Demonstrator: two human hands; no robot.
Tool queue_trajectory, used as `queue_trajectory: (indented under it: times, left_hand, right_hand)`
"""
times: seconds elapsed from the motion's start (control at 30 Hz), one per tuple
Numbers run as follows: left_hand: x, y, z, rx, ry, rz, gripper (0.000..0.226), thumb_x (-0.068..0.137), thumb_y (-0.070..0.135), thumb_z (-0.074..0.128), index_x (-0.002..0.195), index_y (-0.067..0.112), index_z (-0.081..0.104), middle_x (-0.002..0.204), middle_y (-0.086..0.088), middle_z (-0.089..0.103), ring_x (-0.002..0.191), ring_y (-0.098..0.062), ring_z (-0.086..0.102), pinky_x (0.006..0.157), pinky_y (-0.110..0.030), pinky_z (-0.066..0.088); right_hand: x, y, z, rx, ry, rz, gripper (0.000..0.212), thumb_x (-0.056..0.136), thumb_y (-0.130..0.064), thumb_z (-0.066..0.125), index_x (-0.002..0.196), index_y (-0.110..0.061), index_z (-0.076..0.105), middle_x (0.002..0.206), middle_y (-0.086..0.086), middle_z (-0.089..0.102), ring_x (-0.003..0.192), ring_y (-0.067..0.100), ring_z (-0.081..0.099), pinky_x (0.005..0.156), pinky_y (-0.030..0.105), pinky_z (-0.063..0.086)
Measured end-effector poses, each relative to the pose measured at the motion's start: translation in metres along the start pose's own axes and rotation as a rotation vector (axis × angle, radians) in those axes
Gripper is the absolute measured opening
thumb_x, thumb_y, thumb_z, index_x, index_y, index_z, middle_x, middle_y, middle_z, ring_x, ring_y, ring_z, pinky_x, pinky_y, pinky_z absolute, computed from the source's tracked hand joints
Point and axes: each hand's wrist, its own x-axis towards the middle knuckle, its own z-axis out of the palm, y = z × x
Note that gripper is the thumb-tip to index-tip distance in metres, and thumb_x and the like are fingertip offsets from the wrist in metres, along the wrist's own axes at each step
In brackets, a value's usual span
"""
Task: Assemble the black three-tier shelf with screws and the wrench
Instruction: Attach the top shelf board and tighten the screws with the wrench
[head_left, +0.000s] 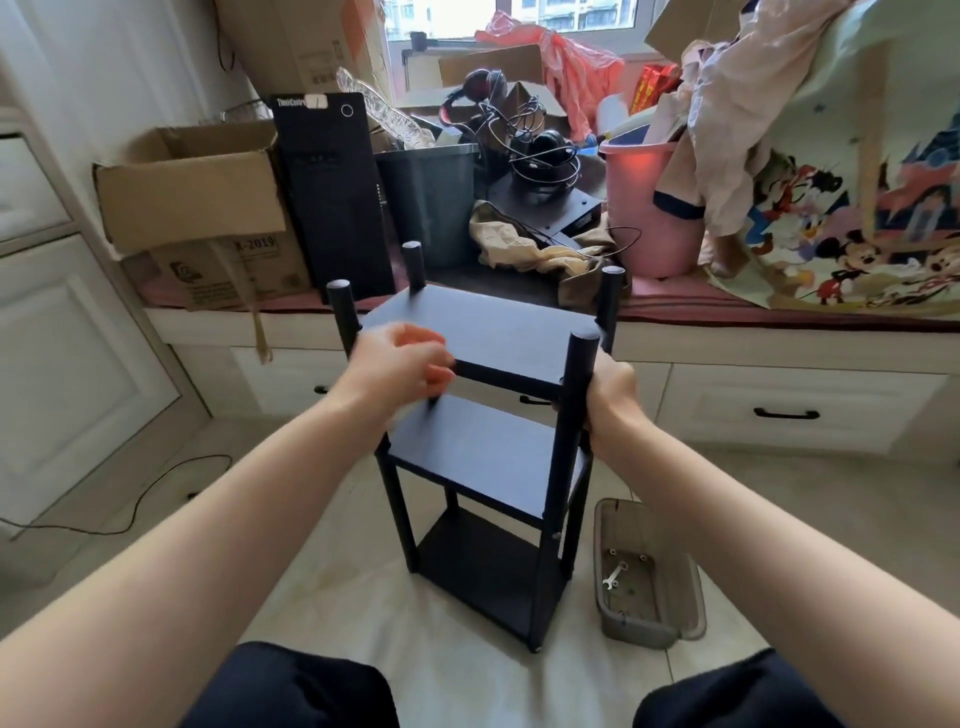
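- Head view: the black three-tier shelf (488, 447) stands upright on the floor at the centre of the frame, all three boards seated between four posts, with short stubs rising above the top board.
- The right hand (610, 397) is wrapped round the front right post just below the top board; the left hand (400, 364) is blurred at the top board's front left corner, fingers curled, and I cannot tell whether it pinches the board edge or only touches it.
- Judging by this, the frame is essentially built; final tightening or a wobble check likely remains.
- At four o'clock from the shelf base, a grey tray (675, 623) on the floor holds the small wrench (613, 576) and a few loose fittings, so some hardware may be unused.
- Writing: the black computer tower (332, 197) at eleven o'clock reads "ThinkCentre"; the cardboard box (208, 260) beside it shows "-2019". Cartoon mice decorate the cloth (857, 218) at two o'clock.
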Motion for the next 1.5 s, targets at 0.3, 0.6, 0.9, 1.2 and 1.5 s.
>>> queue_trajectory:
  times: [0.3,0.6,0.9,1.2,1.5]
  left_hand:
    - [-0.019,-0.049,0.039,0.252,-0.541,-0.057,0.051,0.082,0.038,0.081,0.128,0.029,0.063,0.118,0.014,0.071,0.110,-0.001,0.066,0.095,-0.022,0.053]
    - [-0.018,-0.070,0.083,0.037,-0.296,0.223,0.012,0.086,0.028,0.079,0.087,0.038,0.072,0.089,0.019,0.076,0.088,0.005,0.070,0.069,-0.008,0.052]
    - [-0.027,-0.080,0.097,0.047,-0.127,0.267,0.007,0.088,0.029,0.076,0.094,0.029,0.072,0.093,0.007,0.077,0.091,-0.008,0.073,0.091,-0.040,0.059]
    - [-0.029,-0.083,0.096,0.077,-0.021,0.258,0.014,0.087,0.031,0.077,0.099,0.022,0.076,0.091,0.007,0.077,0.090,-0.009,0.073,0.090,-0.040,0.059]
    - [-0.015,-0.079,0.060,0.029,-0.161,0.115,0.052,0.074,0.041,0.087,0.111,0.031,0.052,0.098,0.016,0.074,0.095,-0.003,0.071,0.084,-0.038,0.062]
  right_hand:
    - [-0.016,0.006,-0.024,-0.088,-0.304,-0.025,0.036,0.101,-0.039,0.046,0.107,-0.008,0.063,0.089,0.006,0.073,0.082,0.021,0.072,0.076,0.038,0.054]
    - [-0.023,0.000,-0.025,0.056,-0.345,0.038,0.039,0.100,-0.029,0.050,0.115,0.004,0.064,0.097,0.022,0.071,0.093,0.037,0.072,0.090,0.051,0.056]
    - [-0.018,-0.005,-0.030,0.086,-0.441,0.071,0.034,0.102,-0.024,0.044,0.090,0.003,0.062,0.078,0.018,0.073,0.073,0.032,0.073,0.073,0.039,0.055]
    - [-0.022,-0.003,-0.023,0.043,-0.395,0.052,0.043,0.104,-0.027,0.042,0.118,0.011,0.058,0.099,0.025,0.073,0.087,0.034,0.074,0.074,0.037,0.056]
    - [-0.015,0.001,-0.028,0.015,-0.482,0.154,0.035,0.101,-0.035,0.052,0.107,-0.004,0.065,0.101,0.013,0.076,0.097,0.026,0.073,0.088,0.041,0.055]
